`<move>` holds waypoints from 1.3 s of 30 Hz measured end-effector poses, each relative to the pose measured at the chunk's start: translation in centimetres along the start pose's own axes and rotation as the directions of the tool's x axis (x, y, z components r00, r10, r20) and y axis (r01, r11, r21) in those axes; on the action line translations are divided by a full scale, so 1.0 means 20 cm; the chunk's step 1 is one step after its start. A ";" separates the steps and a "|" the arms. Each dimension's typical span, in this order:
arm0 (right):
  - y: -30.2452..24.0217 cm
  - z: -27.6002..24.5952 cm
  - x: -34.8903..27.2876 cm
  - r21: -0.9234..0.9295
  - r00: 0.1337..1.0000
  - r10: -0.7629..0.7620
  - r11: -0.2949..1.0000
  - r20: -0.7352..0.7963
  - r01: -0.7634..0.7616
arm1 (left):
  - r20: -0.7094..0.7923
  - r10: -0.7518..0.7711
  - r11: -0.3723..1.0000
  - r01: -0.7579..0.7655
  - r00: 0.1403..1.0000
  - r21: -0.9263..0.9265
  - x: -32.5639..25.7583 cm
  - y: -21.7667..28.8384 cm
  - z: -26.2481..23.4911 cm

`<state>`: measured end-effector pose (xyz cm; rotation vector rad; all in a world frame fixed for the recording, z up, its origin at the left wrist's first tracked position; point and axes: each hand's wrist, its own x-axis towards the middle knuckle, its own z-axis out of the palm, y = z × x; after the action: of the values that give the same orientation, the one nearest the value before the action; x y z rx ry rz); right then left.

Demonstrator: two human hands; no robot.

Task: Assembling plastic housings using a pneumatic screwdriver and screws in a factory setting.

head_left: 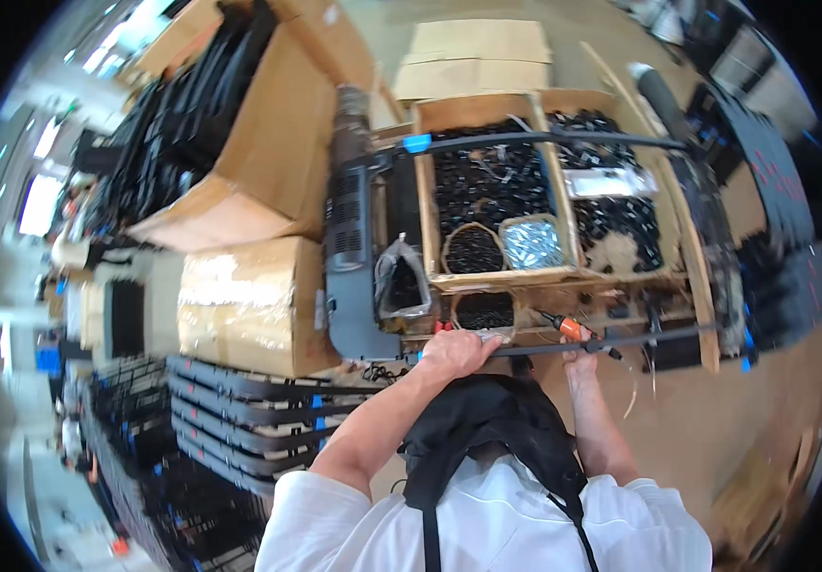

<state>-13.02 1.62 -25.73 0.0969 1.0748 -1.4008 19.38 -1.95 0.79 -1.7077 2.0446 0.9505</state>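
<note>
A large dark rectangular frame (642, 337) with a vented grey left side lies around open cardboard boxes of small black parts. My left hand (459, 354) is closed on its near bar, left of the middle, beside a small round container of black parts (484, 312). My right hand (579, 357) is closed at the same bar, around an orange-and-black screwdriver (571, 329); its fingers are partly hidden by tool and bar. The screwdriver slants across the bar, its slim black end pointing to the upper left. A pale cord hangs near its other end.
Inside the frame, a cardboard box (421, 205) holds black parts, a round basket (473, 250) and a bag of silvery pieces (531, 242). A taped carton (239, 303) stands left, above stacked dark frames (249, 415). More dark panels (783, 191) lean at the right.
</note>
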 end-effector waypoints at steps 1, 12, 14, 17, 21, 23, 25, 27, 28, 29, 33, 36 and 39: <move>0.06 0.17 -0.03 0.103 0.989 0.022 0.995 -0.150 -0.006 | 0.035 -0.011 1.000 0.011 0.999 0.009 0.01 -0.01 0.01; -0.79 1.15 -0.62 -0.898 0.458 0.822 0.137 0.339 0.419 | -0.047 -0.294 0.946 0.284 0.955 -0.157 -0.11 -0.01 -0.04; -0.82 1.41 -0.39 -0.876 0.647 0.609 0.188 0.459 0.445 | -0.186 -0.256 0.952 0.214 0.949 -0.220 -0.13 -0.01 -0.03; -0.79 1.87 0.24 -0.596 0.530 0.338 0.129 0.778 0.793 | -0.834 -0.151 0.959 -0.126 0.531 -0.254 -0.11 -0.03 0.17; -0.53 2.40 0.76 -0.205 0.303 0.217 -0.381 0.928 0.902 | -0.814 -0.383 0.833 -0.217 0.436 -0.508 -0.26 0.20 0.37; -0.45 2.54 1.06 -0.088 0.243 0.228 -0.532 0.943 0.842 | -0.350 -0.653 0.475 0.003 0.672 -0.880 -0.31 0.25 0.45; -0.42 2.67 1.30 -0.137 0.482 0.364 -0.668 0.797 0.731 | -0.177 -0.706 0.249 0.006 0.686 -0.969 -0.23 0.19 0.62; -0.23 2.74 1.19 -0.432 0.593 0.525 -0.407 0.610 0.805 | -0.014 -0.767 -0.213 -0.275 0.642 -0.937 -0.19 0.10 0.74; -0.21 2.73 1.16 -0.505 0.593 0.505 -0.315 0.627 0.803 | -0.018 -0.779 -0.217 -0.295 0.627 -0.931 -0.17 0.08 0.71; -0.19 2.73 1.12 -0.485 0.576 0.514 -0.315 0.636 0.816 | -0.005 -0.739 -0.385 -0.429 0.673 -0.817 -0.14 0.05 0.68; -0.28 2.73 0.94 -0.435 0.577 0.457 -0.383 0.677 0.815 | 0.070 -0.658 -0.640 -0.508 0.750 -0.577 -0.05 0.00 0.64; -0.48 2.76 0.72 -0.372 0.547 0.387 -0.441 0.742 0.817 | 0.101 -0.636 -0.648 -0.458 0.765 -0.609 -0.14 0.07 0.64; -0.57 2.83 0.24 -0.117 0.289 0.340 -0.446 0.895 0.887 | 0.039 -0.716 -0.612 -0.601 0.697 -0.514 -0.38 0.18 0.68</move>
<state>7.48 -40.29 8.48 -2.5824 1.0107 -0.3935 15.41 12.97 -3.27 1.0846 0.3084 -1.0505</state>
